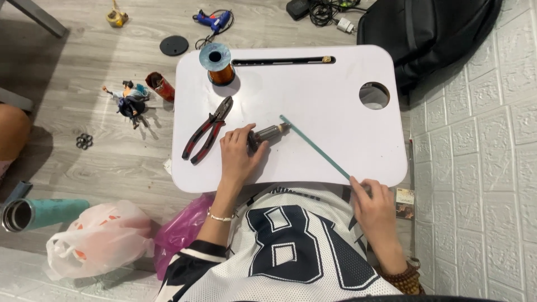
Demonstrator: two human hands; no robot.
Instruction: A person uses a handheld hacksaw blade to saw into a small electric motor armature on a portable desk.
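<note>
So there's a small motor armature (268, 136) lying on its side on a white lap tray (335, 95), roughly in the middle near the front edge, and the left hand (238, 154) has its fingers wrapped around it, thumb on the near side. A long thin teal strip (316, 147) runs diagonally from right by the armature's far end down to the tray's front right edge, where the right hand (375, 204) pinches its lower end between thumb and fingertips. Whether the strip's top end actually touches the armature, can't tell from this angle. Just left of the left hand sit a pair of pliers (207, 137) with red and black handles, jaws pointing away. Further back on the tray's left corner stands a spool of copper wire (217, 64), beside a long dark slot (282, 60) along the back edge, and there's a round cup hole (374, 95) on the right. Off the tray on the wood floor: a blue glue gun (215, 21), a black disc (174, 45), a little figurine (130, 100), a white plastic bag (98, 237) and a black backpack (430, 33).
</note>
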